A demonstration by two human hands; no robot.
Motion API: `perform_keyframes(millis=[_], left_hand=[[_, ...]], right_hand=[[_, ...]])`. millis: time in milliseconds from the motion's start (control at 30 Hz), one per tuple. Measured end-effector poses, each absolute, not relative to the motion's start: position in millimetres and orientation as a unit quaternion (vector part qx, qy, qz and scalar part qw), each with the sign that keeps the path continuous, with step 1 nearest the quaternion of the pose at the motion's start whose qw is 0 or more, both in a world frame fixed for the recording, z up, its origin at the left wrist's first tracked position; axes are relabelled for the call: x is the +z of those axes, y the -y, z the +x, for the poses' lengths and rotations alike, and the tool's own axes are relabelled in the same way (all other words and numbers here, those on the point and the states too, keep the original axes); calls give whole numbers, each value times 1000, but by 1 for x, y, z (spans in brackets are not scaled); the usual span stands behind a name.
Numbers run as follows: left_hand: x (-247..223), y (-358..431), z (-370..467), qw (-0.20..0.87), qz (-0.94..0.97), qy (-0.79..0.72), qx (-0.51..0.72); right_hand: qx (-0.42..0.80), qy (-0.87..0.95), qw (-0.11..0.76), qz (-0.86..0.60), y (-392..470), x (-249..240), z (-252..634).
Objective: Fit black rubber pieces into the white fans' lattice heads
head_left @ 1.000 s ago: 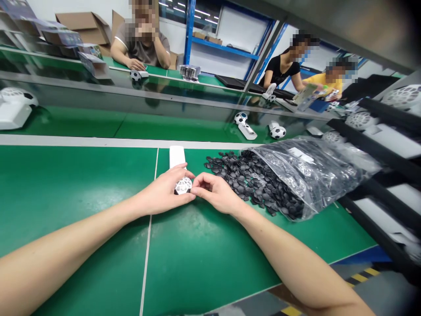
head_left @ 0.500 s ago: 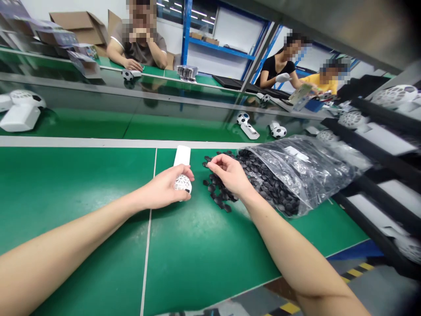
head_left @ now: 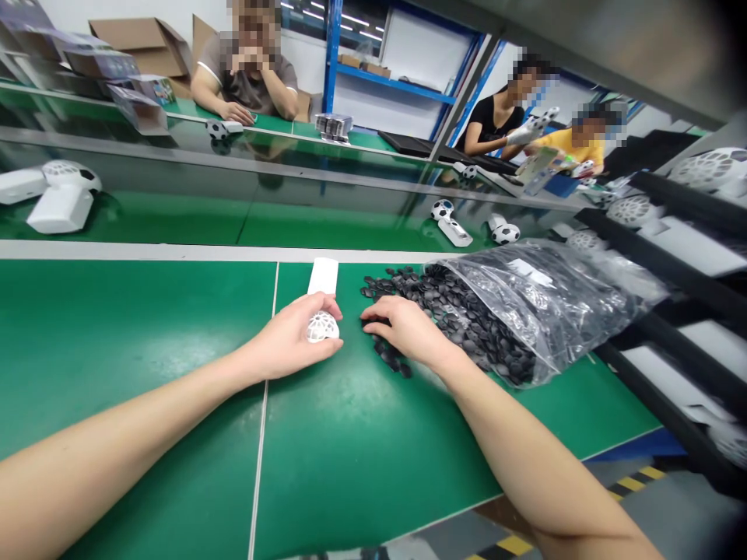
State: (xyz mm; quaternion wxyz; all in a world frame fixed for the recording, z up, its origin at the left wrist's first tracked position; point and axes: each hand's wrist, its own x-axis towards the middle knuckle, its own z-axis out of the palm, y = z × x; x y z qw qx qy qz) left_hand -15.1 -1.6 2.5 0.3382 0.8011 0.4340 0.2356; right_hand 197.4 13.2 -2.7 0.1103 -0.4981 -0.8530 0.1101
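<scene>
We see the white ball-headed device [head_left: 323, 277] right in front of us, apparently resting on the green work surface [head_left: 350, 459]. Its long axis runs away from us, the handle's far end leaning a little to the right, the openwork ball head [head_left: 321, 327] at the near end. Our left hand [head_left: 296, 336] is wrapped around that head from the left, fingers over the far side and thumb along the near side. Our right hand [head_left: 402, 328] sits to the right, apart from the device, with a strip of green between them. It is the hand nearer the loose black pieces [head_left: 493, 338], its curved fingers over their left edge; we cannot tell whether it pinches one. So the pieces lie to the right of the ball head, the right hand between. Farther right, they spread from the mouth of a clear plastic bag [head_left: 583, 307].
</scene>
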Motion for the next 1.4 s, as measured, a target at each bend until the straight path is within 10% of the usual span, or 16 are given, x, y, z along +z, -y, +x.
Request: perform_keyframes(millis=[367, 800, 1400], left_hand=[[12, -15, -26, 343, 818, -435, 154], [29, -11, -41, 326, 849, -414, 42], [14, -6, -26, 258, 849, -443, 126]], right_hand=[[-98, 875, 22, -473, -4, -7, 190], [204, 826, 325, -413, 8, -5, 175], [357, 753, 356, -422, 11, -19, 151]])
